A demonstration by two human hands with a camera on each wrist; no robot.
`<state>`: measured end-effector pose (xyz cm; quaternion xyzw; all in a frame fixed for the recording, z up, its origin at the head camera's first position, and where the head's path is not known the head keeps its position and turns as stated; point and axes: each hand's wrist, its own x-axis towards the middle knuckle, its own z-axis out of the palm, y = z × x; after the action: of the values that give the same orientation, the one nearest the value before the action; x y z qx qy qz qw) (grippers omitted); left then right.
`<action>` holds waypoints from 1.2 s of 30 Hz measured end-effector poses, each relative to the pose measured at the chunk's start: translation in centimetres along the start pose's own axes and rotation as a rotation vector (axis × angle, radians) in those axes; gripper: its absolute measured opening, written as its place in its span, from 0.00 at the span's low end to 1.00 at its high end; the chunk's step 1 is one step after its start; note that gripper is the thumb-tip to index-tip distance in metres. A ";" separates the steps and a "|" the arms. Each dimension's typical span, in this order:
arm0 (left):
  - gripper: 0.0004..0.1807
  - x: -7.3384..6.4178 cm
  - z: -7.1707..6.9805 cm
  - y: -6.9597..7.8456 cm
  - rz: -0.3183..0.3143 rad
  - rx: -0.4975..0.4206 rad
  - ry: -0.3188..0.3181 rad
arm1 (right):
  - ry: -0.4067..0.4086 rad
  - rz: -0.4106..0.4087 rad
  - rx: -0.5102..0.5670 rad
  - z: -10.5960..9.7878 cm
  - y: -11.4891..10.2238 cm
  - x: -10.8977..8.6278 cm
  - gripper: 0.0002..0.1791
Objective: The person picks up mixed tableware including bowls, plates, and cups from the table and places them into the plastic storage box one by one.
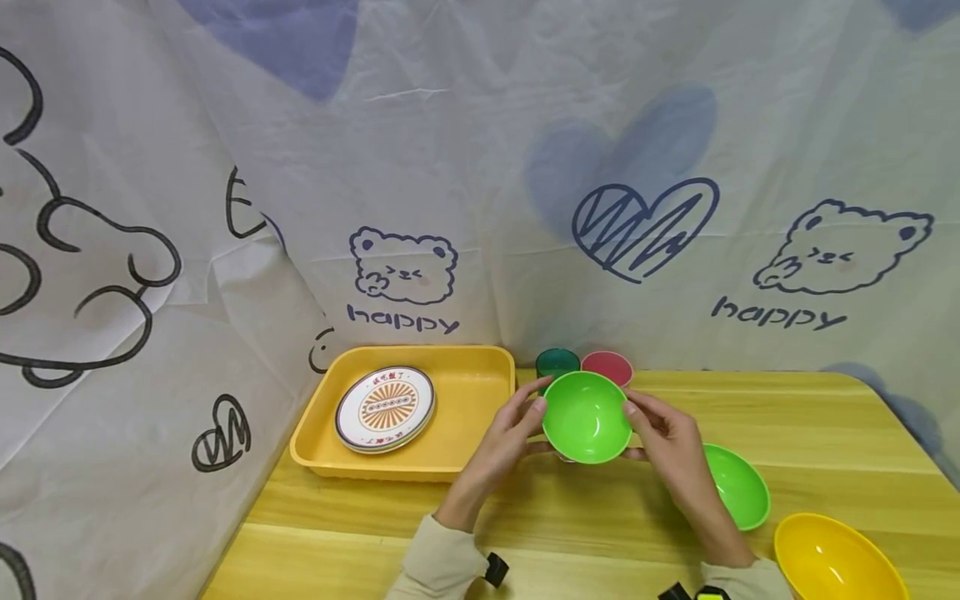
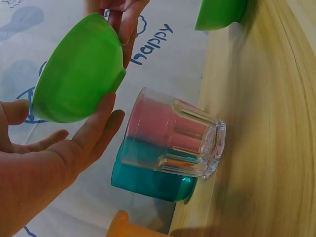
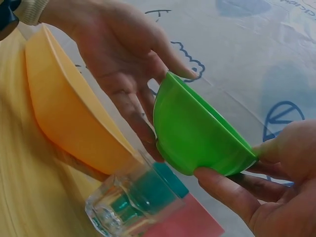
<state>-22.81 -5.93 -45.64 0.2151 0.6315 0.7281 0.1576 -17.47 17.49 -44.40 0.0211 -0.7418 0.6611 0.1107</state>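
A small light-green bowl (image 1: 587, 417) is held up above the table between my two hands, its inside facing the head camera. My left hand (image 1: 501, 437) grips it from the left, thumb at the rim and fingers against the outside. On the opposite side my right hand (image 1: 673, 437) holds it the same way. Both wrist views show fingertips under the bowl's curved wall (image 3: 192, 133). Below it stands a clear glass (image 2: 173, 133), mostly hidden in the head view. Behind the glass are a teal cup (image 1: 557, 362) and a pink cup (image 1: 609, 365).
To the left, a yellow tray (image 1: 472, 417) carries patterned white plates (image 1: 386, 408). A second green bowl (image 1: 738, 487) sits near my right forearm, with a yellow bowl (image 1: 836, 558) in front of it. A printed cloth (image 1: 525, 167) hangs behind the wooden table (image 1: 825, 442).
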 end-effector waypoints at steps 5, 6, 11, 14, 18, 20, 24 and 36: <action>0.26 0.1 0.2 -0.1 -0.010 -0.014 -0.002 | -0.028 0.007 -0.006 0.3 0.0 -0.1 0.23; 0.26 0.1 0.2 -0.1 -0.011 -0.013 -0.003 | -0.028 0.009 -0.007 0.4 0.0 -0.1 0.23; 0.26 0.1 0.0 -0.1 -0.013 -0.012 -0.008 | -0.029 0.025 -0.010 0.6 0.0 0.0 0.23; 0.26 0.1 0.0 -0.1 -0.011 -0.018 -0.010 | -0.031 0.033 -0.017 0.6 0.0 0.0 0.24; 0.25 0.2 0.0 -0.2 -0.011 -0.021 -0.008 | -0.033 0.047 -0.026 0.6 0.0 0.0 0.24; 0.24 0.2 0.0 -0.2 -0.016 -0.027 -0.005 | -0.030 0.050 -0.027 0.6 0.1 0.0 0.24; 0.24 0.1 -0.1 -0.1 -0.030 -0.031 0.012 | -0.033 0.049 -0.028 0.8 0.2 -0.1 0.23; 0.23 0.0 -0.4 0.5 -0.057 -0.023 0.062 | -0.113 0.025 0.024 0.7 0.0 0.1 0.25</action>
<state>-23.00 -6.40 -45.17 0.1725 0.6335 0.7368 0.1610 -17.62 16.85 -44.48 0.0503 -0.7389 0.6692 0.0601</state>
